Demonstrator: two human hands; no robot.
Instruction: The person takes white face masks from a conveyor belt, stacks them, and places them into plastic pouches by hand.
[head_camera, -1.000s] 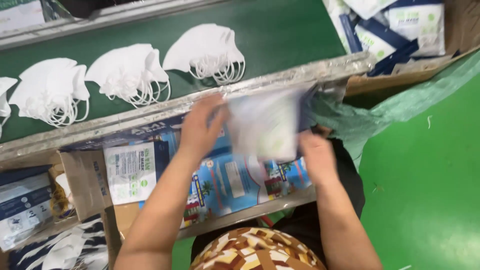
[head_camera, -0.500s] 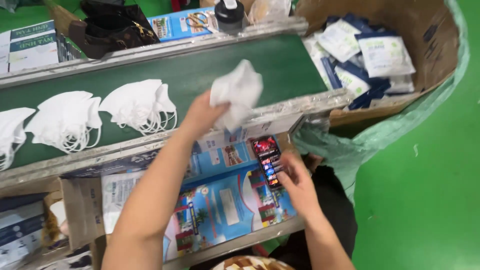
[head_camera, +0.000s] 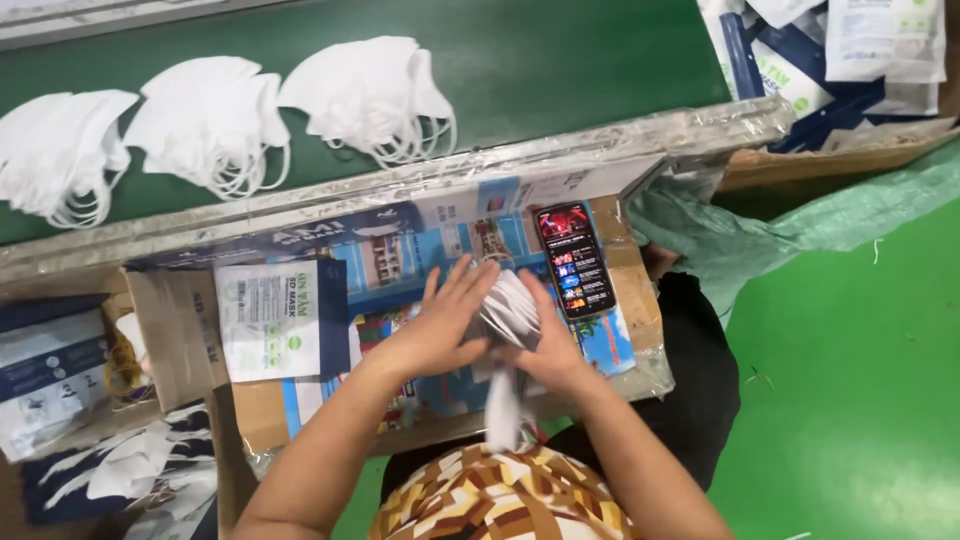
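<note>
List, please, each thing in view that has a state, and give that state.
Left hand: open, fingers spread, pressed on the white masks.
Right hand: closed around the white masks.
White masks: stacked, held between both hands.
Phone: screen lit, lying flat.
Mask piles: three, lying on the green belt.
Printed pouch: lying flat.

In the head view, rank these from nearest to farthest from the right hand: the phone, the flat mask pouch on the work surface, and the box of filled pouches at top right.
From the right hand:
1. Phone, just above it.
2. Flat mask pouch, off to the left past the left hand.
3. Box of filled pouches, far upper right.
</note>
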